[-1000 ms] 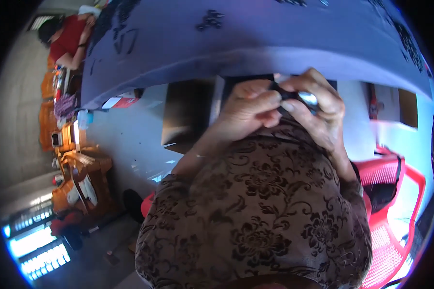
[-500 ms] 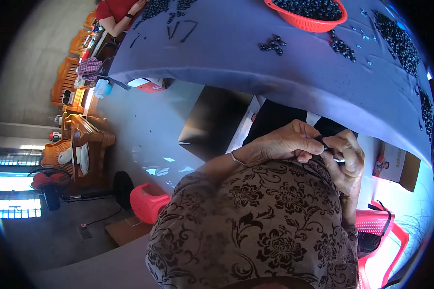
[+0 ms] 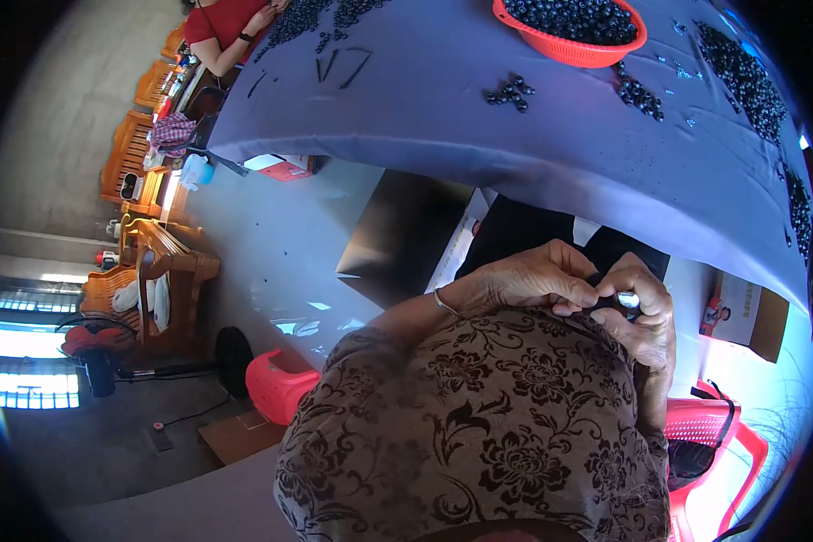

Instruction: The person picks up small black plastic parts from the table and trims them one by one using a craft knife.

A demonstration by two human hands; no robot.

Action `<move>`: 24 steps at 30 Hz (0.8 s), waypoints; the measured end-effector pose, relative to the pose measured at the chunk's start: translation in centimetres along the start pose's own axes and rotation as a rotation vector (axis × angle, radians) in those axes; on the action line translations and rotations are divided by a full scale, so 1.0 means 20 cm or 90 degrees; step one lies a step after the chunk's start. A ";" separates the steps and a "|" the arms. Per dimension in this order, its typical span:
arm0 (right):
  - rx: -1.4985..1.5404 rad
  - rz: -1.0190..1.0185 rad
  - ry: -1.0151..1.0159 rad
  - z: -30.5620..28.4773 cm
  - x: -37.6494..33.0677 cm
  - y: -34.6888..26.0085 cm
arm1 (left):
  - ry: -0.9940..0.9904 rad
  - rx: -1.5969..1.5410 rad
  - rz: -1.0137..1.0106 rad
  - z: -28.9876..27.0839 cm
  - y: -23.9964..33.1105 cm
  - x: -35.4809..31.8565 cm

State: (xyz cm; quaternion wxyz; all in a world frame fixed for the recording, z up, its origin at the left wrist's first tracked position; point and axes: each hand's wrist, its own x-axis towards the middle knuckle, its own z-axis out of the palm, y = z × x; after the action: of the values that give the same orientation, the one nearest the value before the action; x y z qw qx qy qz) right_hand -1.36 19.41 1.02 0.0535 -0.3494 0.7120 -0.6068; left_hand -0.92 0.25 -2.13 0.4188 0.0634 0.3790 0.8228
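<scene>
In front of my chest, just off the near edge of the table, my two hands work close together. The thumb and fingers of my left hand (image 3: 542, 278) are pinched, and what they hold is too small to make out. My right hand (image 3: 649, 330) is curled around a small tool with a shiny silver, rounded end (image 3: 628, 299) and a dark part; its kind is unclear. A red plastic basket (image 3: 576, 56) full of small, dark, glossy round pieces (image 3: 574, 20) stands on the table beyond. A small cluster of similar pieces (image 3: 511, 93) lies nearer.
A bluish cloth covers the table (image 3: 443, 108). Thin dark strips (image 3: 356, 70) and a large spread of dark pieces (image 3: 741, 81) lie on it. A person in red (image 3: 221, 32) is at the far left. Cartons (image 3: 402, 230), a red stool (image 3: 280, 387) and a red chair (image 3: 709, 420) stand around me.
My right hand has turned, so the silver end of the tool now shows more fully. Both hands have dropped slightly, and the view has shifted a little.
</scene>
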 end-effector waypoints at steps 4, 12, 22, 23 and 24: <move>0.026 0.031 0.079 0.04 0.00 0.02 | -0.009 -0.062 0.022 -0.01 0.00 0.00; -0.170 -0.056 0.080 0.03 -0.02 0.00 | 0.095 -0.019 -0.042 0.01 0.01 0.02; -0.040 0.001 0.068 0.03 -0.04 0.06 | 0.096 0.038 -0.044 0.04 0.02 0.01; -0.045 -0.023 0.062 0.03 -0.02 0.06 | 0.075 0.020 -0.030 -0.01 0.00 0.02; -0.053 -0.043 0.065 0.03 -0.01 0.07 | 0.116 0.066 -0.042 0.00 0.01 0.02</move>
State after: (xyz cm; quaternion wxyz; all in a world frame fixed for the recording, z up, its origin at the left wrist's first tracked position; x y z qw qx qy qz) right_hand -1.51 19.00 -0.46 -0.0178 -0.3434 0.7262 -0.5953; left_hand -1.31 0.45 -2.07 0.4057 -0.0030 0.4593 0.7902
